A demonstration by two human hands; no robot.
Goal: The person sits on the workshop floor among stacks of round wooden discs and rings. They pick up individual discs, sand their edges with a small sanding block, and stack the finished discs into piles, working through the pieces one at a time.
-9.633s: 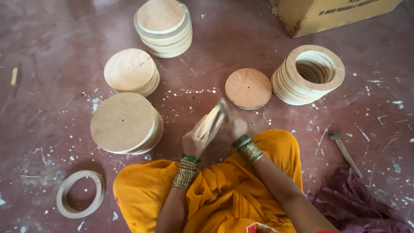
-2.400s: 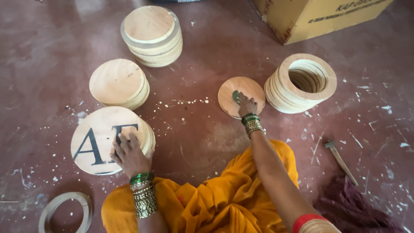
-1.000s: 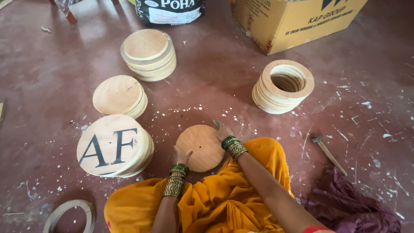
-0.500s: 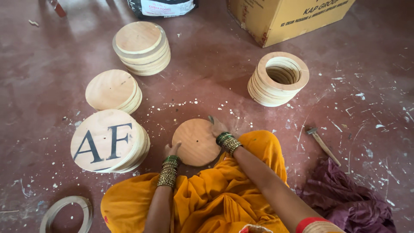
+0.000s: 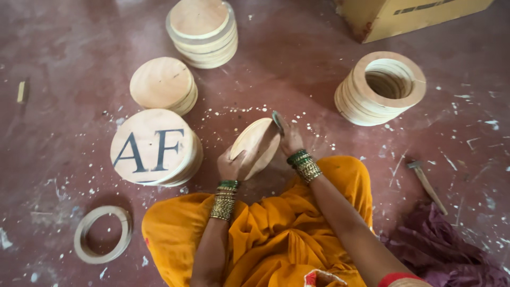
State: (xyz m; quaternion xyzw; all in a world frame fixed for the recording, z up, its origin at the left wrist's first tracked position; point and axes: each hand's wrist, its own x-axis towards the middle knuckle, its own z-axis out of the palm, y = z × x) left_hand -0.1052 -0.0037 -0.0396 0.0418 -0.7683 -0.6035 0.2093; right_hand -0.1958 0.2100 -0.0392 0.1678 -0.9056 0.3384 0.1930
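Disc in hand: plain round wooden disc (image 5: 256, 144) is being held tilted on edge above the floor, just in front of the person's orange-clad lap (image 5: 265, 234).
Left hand: left hand (image 5: 232, 165) is gripping the lower edge of the wooden disc, fingers curled closed around the rim; green and gold bangles are sitting on the wrist.
Right hand: right hand (image 5: 290, 139) is resting against the upper right edge of the wooden disc, fingers pinched shut on a small grey piece (image 5: 277, 120) that is pressing on the rim; what that piece is cannot be told.
Lettered stack: stack of large discs (image 5: 155, 149), its top face carrying two big black letters, is lying on the floor just to the left of the left hand.
Plain stacks: medium stack of discs (image 5: 162, 84) is lying behind the lettered stack; a taller stack of discs (image 5: 202, 31) is standing farther back, well apart from both hands.
Ring stack: stack of wooden rings (image 5: 381, 86) is standing on the floor to the right, apart from the right hand.
Loose ring: single wooden ring (image 5: 102, 234) is lying flat at lower left, beside the lap.
Hammer: small hammer (image 5: 427, 184) is lying on the floor to the right, near a crumpled purple cloth (image 5: 446, 250).
Box: cardboard box (image 5: 409, 16) is sitting at the upper right edge.
Floor: dark red floor (image 5: 79, 58) is showing white paint flecks all around.
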